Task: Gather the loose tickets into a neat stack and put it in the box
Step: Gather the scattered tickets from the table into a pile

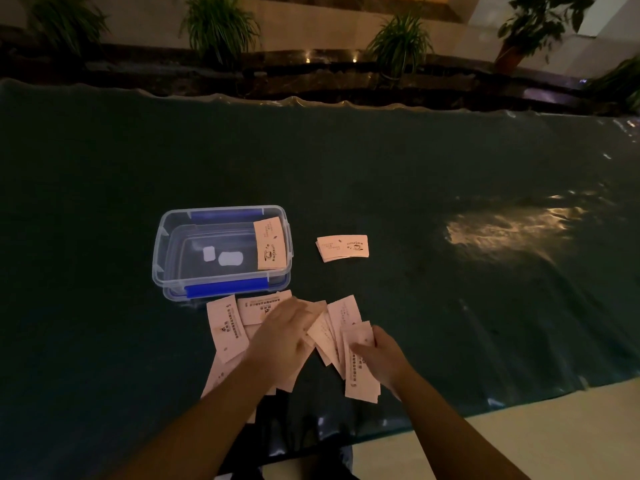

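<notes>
Several loose pale tickets [227,327] lie fanned out on the dark table cover just in front of a clear plastic box [166,251] with blue clips. My left hand [282,336] lies flat on the middle of the pile, fingers spread over the tickets. My right hand [375,353] grips a bunch of tickets [360,386] at the right side of the pile. One ticket [270,244] leans inside the box against its right wall. A small neat stack of tickets [343,247] rests on the cover to the right of the box.
The dark green plastic sheet [450,161] covers the wide table, wrinkled and glossy at the right. Its near edge runs diagonally at the lower right, with pale floor [554,427] beyond. Potted plants [398,43] stand behind the far edge.
</notes>
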The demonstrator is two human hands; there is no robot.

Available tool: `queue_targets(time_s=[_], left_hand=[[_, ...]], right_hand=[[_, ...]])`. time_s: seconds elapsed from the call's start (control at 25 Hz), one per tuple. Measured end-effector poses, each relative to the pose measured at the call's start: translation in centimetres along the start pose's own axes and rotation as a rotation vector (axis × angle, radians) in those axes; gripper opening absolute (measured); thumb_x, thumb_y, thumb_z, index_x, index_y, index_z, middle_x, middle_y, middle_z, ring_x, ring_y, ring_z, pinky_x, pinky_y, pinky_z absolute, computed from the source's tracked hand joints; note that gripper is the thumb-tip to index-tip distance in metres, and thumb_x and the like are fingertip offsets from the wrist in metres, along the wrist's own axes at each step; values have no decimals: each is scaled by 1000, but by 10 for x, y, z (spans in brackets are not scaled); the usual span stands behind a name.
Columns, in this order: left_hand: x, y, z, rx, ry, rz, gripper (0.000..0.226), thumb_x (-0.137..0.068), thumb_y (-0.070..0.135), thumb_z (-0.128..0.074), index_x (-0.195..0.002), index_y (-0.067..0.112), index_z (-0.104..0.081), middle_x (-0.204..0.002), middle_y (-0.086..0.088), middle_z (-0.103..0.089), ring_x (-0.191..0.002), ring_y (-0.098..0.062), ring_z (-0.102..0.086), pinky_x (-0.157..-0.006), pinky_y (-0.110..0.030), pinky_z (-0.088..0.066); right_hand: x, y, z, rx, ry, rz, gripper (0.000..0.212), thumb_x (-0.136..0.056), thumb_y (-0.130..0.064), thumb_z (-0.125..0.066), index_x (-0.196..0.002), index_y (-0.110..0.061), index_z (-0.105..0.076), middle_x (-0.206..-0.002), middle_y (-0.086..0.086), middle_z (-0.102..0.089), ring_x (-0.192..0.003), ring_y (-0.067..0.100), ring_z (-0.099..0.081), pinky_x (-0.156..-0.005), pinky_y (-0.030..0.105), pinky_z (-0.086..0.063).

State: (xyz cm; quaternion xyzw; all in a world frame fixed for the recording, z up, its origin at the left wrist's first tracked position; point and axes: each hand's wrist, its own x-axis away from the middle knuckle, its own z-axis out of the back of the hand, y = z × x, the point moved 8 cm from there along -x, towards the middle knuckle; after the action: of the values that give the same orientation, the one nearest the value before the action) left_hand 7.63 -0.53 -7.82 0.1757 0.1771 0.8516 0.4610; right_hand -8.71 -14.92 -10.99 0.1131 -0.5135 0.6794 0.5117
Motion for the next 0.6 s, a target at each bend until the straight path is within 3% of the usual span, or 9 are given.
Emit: queue_targets(time_s=[0.08, 0.2, 0.44, 0.6], left_hand=[[-1, -37, 15, -32, 43, 150, 60, -93, 35, -67, -147, 30, -43, -155, 3, -45, -143, -19, -41, -118, -42, -33], [-6, -69, 20, -74, -60, 250, 45, -95, 41, -64, -135, 27, -50, -140, -1, -57, -123, -18, -54, -107, -37, -43], [-6, -69, 26, -135, -16, 215, 47, -93, 48, -63, -134, 29, -49, -135, 0, -58, -120, -19, -56, -104, -40, -49], [4, -48, 9, -205, -90, 219, 46, -95, 52, -54, -135, 28, -53, -137, 2, -59, -124, -20, -54, -108, -44, -42]], right_hand=[[-1, -6, -3, 70, 1, 25, 32, -98, -26, -70, -128, -18, -60, -123, 2, -67, -110, 20, -66, -89, 39, -54], [-1, -12, -11, 137, -1, 56, 36, -96, -28, -72, -128, -18, -58, -123, 1, -65, -113, 20, -65, -93, 39, -56], [0, -13, -7, -26, -19, -9, 30, -98, -18, -66, -127, -21, -59, -123, 3, -65, -103, 17, -63, -75, 33, -48], [-3, -30, -3, -60, -39, 18, 27, -100, -16, -63, -126, -23, -62, -127, 5, -67, -103, 18, -65, -76, 34, -50]])
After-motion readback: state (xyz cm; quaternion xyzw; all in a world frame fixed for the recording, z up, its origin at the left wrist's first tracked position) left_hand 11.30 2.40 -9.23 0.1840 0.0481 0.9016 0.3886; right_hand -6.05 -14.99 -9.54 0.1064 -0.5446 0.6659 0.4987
